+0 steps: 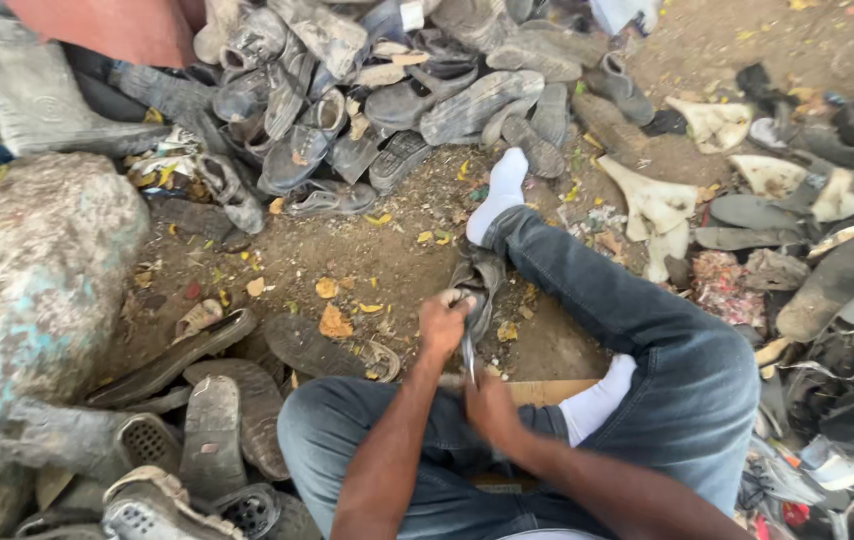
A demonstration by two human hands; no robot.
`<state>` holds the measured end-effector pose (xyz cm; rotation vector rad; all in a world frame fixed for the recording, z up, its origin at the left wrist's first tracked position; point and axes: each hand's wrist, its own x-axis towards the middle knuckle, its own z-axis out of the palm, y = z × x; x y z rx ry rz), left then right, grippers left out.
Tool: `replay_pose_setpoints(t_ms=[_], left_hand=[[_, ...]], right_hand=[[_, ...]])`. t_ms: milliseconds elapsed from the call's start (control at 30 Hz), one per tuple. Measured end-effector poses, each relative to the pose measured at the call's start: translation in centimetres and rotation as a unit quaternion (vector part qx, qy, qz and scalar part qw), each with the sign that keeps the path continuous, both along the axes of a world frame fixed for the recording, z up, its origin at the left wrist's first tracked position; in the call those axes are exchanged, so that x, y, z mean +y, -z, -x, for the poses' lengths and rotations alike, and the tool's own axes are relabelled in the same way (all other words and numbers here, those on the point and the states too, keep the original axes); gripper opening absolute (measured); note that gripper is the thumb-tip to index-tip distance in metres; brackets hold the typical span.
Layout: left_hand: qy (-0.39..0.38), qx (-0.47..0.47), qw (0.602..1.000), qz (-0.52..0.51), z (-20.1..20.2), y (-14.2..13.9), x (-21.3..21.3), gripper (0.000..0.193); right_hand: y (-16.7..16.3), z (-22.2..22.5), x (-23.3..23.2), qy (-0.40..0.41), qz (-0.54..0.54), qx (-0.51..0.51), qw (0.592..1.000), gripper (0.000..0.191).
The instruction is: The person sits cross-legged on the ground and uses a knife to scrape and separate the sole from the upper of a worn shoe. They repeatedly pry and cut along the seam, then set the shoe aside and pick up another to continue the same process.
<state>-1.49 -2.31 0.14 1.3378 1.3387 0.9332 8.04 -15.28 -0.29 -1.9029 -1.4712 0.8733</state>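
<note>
Shoe heap (367, 90): grey worn shoes, cut off by the top edge.
Boulder (32, 280): closes off the left side.
Dirt patch (367, 255): the only open room, between heap and legs.
Worn shoe (475, 285): beside the shin, on the dirt.
Left hand (444, 325): clenched on the shoe.
Right hand (490, 405): fist around a thin blade (469, 358); its shape is hard to make out.
</note>
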Motion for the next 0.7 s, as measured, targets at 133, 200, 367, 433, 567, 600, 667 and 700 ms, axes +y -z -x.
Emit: replay_pose_setpoints(t_ms=[133, 200, 367, 433, 567, 600, 667, 700], left_hand=[[-0.039, -0.048, 0.997, 0.042, -3.1, 0.2, -1.7, 0.019], [-0.036, -0.104, 0.992, 0.064, -4.7, 0.5, -2.6, 0.017], [-0.091, -0.227, 0.960, 0.138, -7.4, 1.2, -2.7, 0.011], [-0.098, -0.236, 0.951, 0.173, -7.7, 1.3, -2.6, 0.010], [-0.088, -0.345, 0.917, 0.180, -7.9, 1.4, -2.6, 0.007], [-0.093, -0.329, 0.921, 0.186, -7.7, 1.4, -2.5, 0.011], [-0.105, -0.302, 0.927, 0.195, -7.6, 1.4, -2.3, 0.019], [-0.101, -0.290, 0.931, 0.198, -7.5, 1.3, -2.4, 0.017]], right_hand=[[0.3, -2.8, -2.4, -0.003, 0.003, -0.018, 1.000, 0.027], [0.5, -4.2, -2.9, -0.005, 0.026, -0.081, 0.996, 0.026], [1.2, -5.4, -3.3, -0.037, 0.072, -0.158, 0.984, 0.041], [1.4, -5.0, -3.7, -0.013, 0.024, -0.125, 0.992, 0.041], [1.3, -3.8, -3.8, 0.072, 0.037, -0.052, 0.995, 0.028], [1.2, -3.3, -4.2, 0.102, 0.082, -0.031, 0.991, 0.029], [0.9, -2.8, -4.3, 0.101, 0.054, -0.006, 0.993, 0.026], [0.8, -2.5, -4.2, 0.100, 0.039, 0.007, 0.994, 0.026]])
